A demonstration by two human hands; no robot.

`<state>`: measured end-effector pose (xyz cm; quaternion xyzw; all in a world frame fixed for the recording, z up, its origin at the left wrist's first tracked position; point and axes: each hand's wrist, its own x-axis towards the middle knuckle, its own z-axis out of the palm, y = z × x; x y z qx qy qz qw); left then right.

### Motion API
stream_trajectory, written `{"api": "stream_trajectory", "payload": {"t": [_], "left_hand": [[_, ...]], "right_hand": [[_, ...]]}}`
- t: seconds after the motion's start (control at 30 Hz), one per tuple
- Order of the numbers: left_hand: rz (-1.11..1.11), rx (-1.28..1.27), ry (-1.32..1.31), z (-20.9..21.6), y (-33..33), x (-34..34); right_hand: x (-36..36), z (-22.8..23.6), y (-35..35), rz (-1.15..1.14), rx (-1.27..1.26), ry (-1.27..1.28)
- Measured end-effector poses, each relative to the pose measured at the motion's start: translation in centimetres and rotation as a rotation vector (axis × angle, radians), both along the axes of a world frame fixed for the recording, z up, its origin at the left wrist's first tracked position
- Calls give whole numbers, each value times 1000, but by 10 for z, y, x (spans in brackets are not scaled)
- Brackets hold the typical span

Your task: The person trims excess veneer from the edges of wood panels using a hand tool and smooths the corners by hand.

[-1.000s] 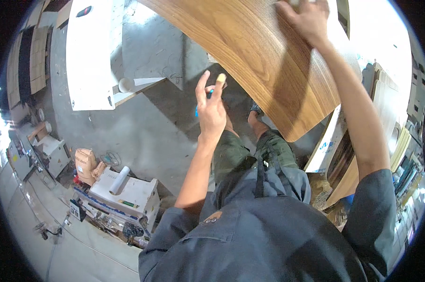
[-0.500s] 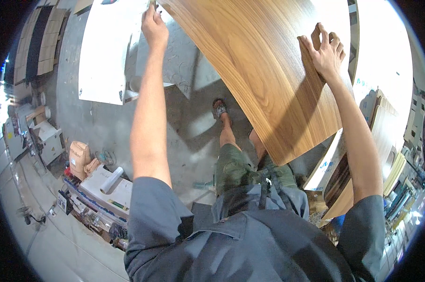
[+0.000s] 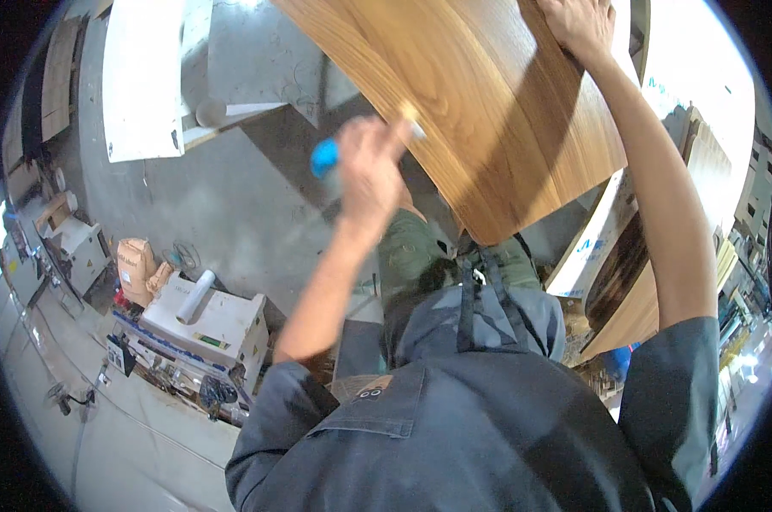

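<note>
Work looks underway, remainder unclear: the left hand curls blurred fingers round a blue object; beneath the right hand, whose finger spread I can't tell, lies a wooden panel.

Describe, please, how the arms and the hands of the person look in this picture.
Short, loose, dark grey sleeves end near the elbows, leaving the forearms bare, with no watch or bracelet to be seen. The right hand wears no glove. The left hand also looks ungloved; a pale yellow cover seems to sit on one fingertip, but blur hides the detail.
</note>
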<state>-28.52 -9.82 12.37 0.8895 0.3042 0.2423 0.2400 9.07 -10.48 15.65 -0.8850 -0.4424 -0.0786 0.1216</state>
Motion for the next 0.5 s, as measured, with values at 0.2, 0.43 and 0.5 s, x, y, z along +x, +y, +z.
{"api": "stream_trajectory", "payload": {"t": [0.2, 0.43, 0.5], "left_hand": [[-435, -367, -121, -2, -179, -44], [272, 138, -238, -1, 69, 8], [244, 190, -229, -1, 79, 12]], "right_hand": [[-5, 4, 1, -30, -11, 27], [-8, -1, 6, -67, -42, 62], [-8, -3, 7, -64, -30, 70]]}}
